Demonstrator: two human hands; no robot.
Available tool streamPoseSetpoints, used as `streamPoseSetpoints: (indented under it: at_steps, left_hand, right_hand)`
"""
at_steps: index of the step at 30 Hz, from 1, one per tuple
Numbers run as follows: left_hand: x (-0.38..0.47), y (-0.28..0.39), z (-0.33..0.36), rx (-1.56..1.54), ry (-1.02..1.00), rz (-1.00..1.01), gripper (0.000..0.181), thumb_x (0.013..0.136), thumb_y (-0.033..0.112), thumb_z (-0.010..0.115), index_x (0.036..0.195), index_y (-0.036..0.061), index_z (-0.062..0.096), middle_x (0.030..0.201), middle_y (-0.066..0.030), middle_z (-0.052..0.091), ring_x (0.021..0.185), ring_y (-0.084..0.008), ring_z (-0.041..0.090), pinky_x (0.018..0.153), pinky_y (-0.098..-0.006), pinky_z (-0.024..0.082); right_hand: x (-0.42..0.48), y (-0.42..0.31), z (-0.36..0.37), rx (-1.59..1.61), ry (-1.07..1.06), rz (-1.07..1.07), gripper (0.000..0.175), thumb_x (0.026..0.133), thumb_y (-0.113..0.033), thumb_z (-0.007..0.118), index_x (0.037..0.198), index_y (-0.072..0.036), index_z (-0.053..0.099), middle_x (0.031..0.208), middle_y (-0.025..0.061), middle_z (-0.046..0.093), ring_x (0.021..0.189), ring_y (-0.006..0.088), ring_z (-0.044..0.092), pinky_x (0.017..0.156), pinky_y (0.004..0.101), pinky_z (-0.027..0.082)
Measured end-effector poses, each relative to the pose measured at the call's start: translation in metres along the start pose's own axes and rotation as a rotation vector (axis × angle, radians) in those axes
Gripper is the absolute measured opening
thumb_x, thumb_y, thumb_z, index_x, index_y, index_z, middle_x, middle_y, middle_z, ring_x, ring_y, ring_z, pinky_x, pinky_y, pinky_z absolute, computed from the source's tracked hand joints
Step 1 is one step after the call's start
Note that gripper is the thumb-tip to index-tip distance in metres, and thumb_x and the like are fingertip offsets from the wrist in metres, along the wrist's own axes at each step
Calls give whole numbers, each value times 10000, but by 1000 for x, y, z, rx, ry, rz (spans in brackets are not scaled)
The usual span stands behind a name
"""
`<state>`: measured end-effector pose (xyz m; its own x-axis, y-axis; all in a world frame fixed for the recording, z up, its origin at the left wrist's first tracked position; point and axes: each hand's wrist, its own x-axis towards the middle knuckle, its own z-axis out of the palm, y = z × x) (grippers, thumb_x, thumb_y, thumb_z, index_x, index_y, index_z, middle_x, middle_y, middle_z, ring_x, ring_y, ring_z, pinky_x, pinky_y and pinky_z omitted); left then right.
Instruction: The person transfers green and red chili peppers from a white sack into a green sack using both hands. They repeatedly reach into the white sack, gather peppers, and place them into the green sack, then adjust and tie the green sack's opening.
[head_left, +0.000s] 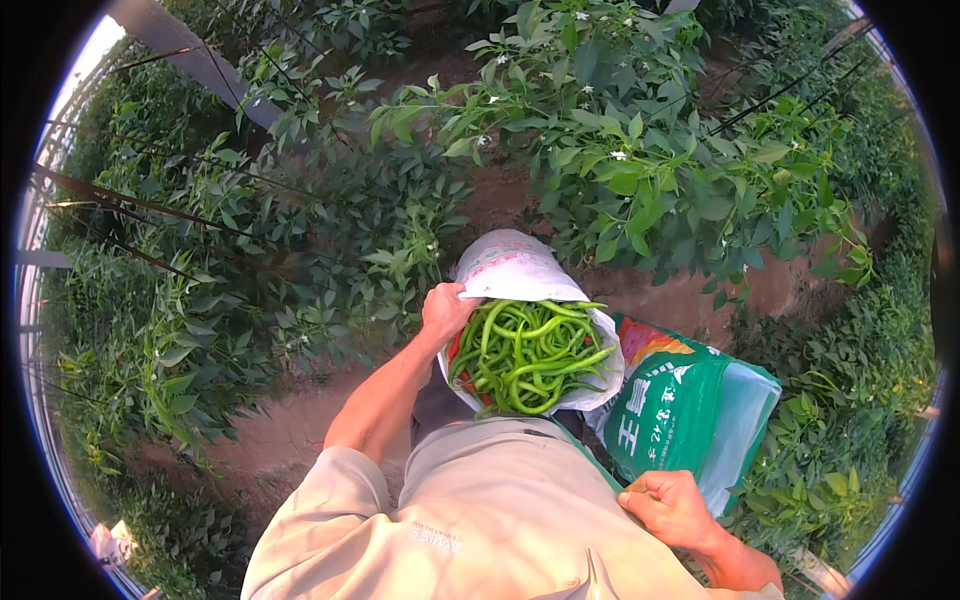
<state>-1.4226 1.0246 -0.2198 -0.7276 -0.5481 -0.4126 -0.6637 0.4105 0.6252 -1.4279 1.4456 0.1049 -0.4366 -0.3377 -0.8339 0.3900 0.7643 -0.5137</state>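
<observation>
A white woven sack (510, 262) bearing printed writing stands before me with its mouth open toward me. Long green chili peppers (532, 352) fill it up to the mouth, and a few red peppers (454, 345) show at its left side. My left hand (448, 307) grips the upper left of the sack's rim. Low on the right, beside my shirt, my right hand (667, 506) has its fingers curled and pinches the end of a green strap (596, 457). A printed green bag (675, 420) with a pale clear side leans right of the sack, just above that hand.
Leafy pepper plants (630, 165) with small white flowers crowd both sides and overhang the sack from above. Bare brown soil (300, 427) runs between the rows. Dark cords (142, 210) cross at the left, near a grey beam (202, 64).
</observation>
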Motion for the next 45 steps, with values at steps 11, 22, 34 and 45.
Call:
streamPoseSetpoints:
  at_steps: [11,22,34,45]
  left_hand:
    - [19,6,-5,261,40,95,490,900,566,792,965,83,835,830,-214,765,808,-427,753,768,-523,595]
    - [7,45,-31,240,121,385,469,862,414,861,1113,41,727,1131,-151,708,1086,-378,688,940,-487,558]
    - [-57,117,16,-606,-621,169,304,1113,212,653,1267,-24,766,1044,-45,762,887,-112,651,814,-316,555]
    - [-33,100,-23,-948,-220,-168,296,1132,262,643,1239,33,799,754,88,571,652,-20,412,563,-234,296]
  right_hand:
    - [74,-80,-30,-361,-136,-340,201,925,-191,805,908,8,782,736,209,726,650,285,750,627,381,569]
    - [155,-169,-42,-1050,-81,-783,115,881,-153,725,819,-59,701,764,167,722,755,399,739,671,530,588]
    - [264,-259,-77,-1056,152,-1318,53,854,-81,765,905,-75,775,814,113,698,778,338,725,684,453,579]
    - [322,-215,-45,-532,706,-1226,377,870,-127,852,1215,-16,750,1339,173,677,1188,357,680,956,447,567]
